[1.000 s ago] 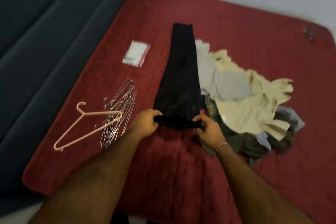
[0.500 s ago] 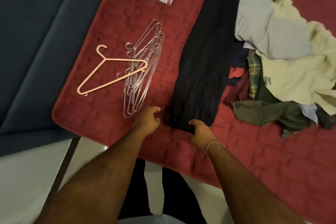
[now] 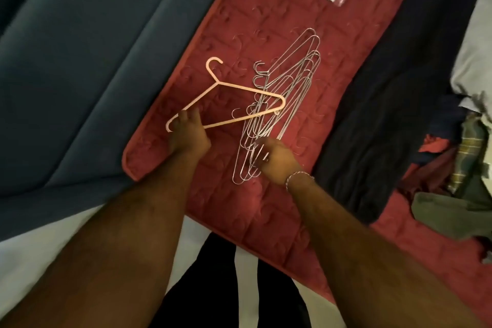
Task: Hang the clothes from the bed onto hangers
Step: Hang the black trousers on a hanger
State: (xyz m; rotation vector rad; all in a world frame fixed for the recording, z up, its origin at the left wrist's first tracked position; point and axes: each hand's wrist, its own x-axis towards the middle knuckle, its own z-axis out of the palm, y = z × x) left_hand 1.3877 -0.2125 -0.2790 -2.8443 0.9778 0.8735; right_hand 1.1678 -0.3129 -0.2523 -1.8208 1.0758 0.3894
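Red quilted bed, partly cut off | dark trousers laid flat beside clothes pile, cropped at right | wire hangers grasped by right hand, fingers hidden | pink hanger pinched by left hand

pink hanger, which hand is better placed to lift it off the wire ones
Left. The left hand is already on the pink hanger at its lower corner, fingers around the bar. The right hand is busy at the wire hangers.
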